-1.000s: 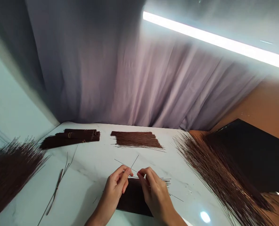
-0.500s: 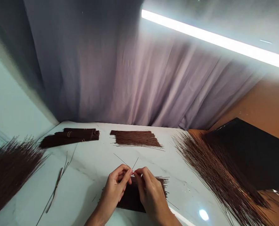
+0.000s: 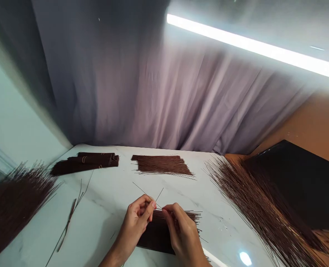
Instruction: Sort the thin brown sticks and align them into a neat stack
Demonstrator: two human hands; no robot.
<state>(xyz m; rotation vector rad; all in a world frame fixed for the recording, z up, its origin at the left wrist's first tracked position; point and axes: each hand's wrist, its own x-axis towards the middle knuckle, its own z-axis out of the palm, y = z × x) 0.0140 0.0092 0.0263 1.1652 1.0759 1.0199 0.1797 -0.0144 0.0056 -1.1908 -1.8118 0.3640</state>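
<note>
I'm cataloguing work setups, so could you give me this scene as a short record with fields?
Left hand: pinches thin dark strands
Right hand: pinched at one strand's near end
Beneath the hands: dark flat piece, strand ends jutting right
Far side of table: banded dark rolls, flat brown bundle
Left: large strand pile
Right: long strand pile
Behind: curtain

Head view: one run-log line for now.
left hand: pinching crossed thin strands | right hand: pinching one of these | beneath: dark fringed piece | surface: white tabletop

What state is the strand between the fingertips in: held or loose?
Held: the left hand and right hand each pinch the strand between thumb and forefinger.
</note>
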